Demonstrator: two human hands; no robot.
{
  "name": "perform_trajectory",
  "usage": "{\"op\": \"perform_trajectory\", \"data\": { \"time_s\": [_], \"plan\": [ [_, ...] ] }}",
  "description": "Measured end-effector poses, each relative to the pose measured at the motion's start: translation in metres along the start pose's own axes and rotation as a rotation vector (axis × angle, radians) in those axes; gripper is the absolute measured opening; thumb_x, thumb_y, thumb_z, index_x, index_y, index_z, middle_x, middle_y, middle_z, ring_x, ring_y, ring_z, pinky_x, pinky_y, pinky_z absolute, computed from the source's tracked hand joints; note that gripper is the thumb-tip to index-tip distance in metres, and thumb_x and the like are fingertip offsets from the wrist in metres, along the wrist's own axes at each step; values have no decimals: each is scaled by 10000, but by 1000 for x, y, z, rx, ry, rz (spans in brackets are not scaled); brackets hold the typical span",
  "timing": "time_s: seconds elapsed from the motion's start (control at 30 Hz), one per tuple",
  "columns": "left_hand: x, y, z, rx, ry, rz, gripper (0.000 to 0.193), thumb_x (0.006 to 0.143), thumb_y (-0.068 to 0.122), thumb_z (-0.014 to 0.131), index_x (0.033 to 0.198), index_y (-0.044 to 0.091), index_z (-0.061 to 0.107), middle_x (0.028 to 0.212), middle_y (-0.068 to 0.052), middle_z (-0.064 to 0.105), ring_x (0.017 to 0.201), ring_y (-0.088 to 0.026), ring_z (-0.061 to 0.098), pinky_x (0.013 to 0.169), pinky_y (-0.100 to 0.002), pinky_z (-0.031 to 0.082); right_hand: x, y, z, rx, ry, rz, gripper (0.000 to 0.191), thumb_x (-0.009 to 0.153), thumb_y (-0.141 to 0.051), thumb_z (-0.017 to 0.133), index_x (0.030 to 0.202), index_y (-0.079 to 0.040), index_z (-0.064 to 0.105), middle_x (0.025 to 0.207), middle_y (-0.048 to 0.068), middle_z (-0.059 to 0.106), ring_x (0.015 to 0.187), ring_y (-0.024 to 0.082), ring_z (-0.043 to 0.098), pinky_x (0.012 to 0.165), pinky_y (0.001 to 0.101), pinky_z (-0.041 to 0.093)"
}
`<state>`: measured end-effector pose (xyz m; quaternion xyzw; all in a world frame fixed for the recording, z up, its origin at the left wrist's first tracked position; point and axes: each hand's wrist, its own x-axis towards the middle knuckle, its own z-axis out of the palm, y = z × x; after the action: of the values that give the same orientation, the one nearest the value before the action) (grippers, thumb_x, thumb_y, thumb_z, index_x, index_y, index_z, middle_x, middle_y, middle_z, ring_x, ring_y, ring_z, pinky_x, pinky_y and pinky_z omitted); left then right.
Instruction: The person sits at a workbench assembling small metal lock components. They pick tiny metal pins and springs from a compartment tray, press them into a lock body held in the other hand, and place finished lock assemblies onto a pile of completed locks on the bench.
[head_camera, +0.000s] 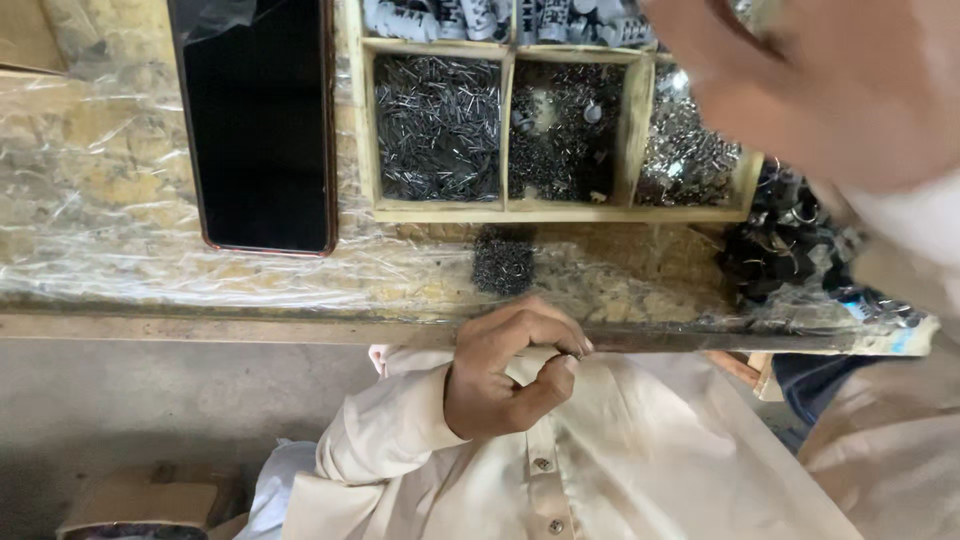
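My left hand (510, 368) is curled at the near edge of the table (200, 325), in front of my cream shirt (640, 460). Its thumb and fingertips pinch together on something small and dark (573, 354). Just beyond it on the tabletop lies a small heap of dark metal pins (503, 260). My right hand (830, 85) is raised close to the camera at the top right. It is blurred, and its fingers cannot be made out. It covers part of the wooden compartment tray (560, 210).
The tray's compartments hold several heaps of small metal pins (438, 125). A black phone (262, 120) lies to the tray's left on the plastic-wrapped tabletop. A pile of black ring-shaped parts (780, 245) sits at the right. A cardboard box (135, 505) stands on the floor at lower left.
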<state>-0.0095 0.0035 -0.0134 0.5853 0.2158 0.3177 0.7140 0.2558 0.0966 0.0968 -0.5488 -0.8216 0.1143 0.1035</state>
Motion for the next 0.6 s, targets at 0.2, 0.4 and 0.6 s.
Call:
{"op": "perform_trajectory", "data": {
  "time_s": [0.2, 0.4, 0.6],
  "plan": [
    [-15, 12, -11, -188, -185, -85, 81, 1008, 80, 631, 1057, 17, 618, 933, -97, 675, 798, -165, 650, 748, -280, 547, -86, -103, 43, 785, 41, 168, 365, 857, 44, 703, 1213, 23, 627, 1129, 130, 604, 992, 294, 695, 849, 385, 606],
    [-19, 8, -5, -434, -273, -314, 72, 1033, 60, 531, 1070, 15, 574, 962, -81, 626, 836, -140, 602, 734, -288, 516, -186, -108, 117, 732, 316, 129, 448, 847, 40, 805, 1209, 36, 542, 1218, 216, 553, 1113, 352, 677, 902, 404, 604],
    [-15, 9, 9, -188, -221, -263, 34, 972, -7, 591, 1004, -2, 582, 887, -55, 599, 752, -96, 547, 655, -268, 451, -208, -107, 120, 900, 184, 315, 372, 883, 67, 740, 1210, 64, 562, 1102, 198, 702, 965, 269, 758, 783, 340, 610]
  ]
}}
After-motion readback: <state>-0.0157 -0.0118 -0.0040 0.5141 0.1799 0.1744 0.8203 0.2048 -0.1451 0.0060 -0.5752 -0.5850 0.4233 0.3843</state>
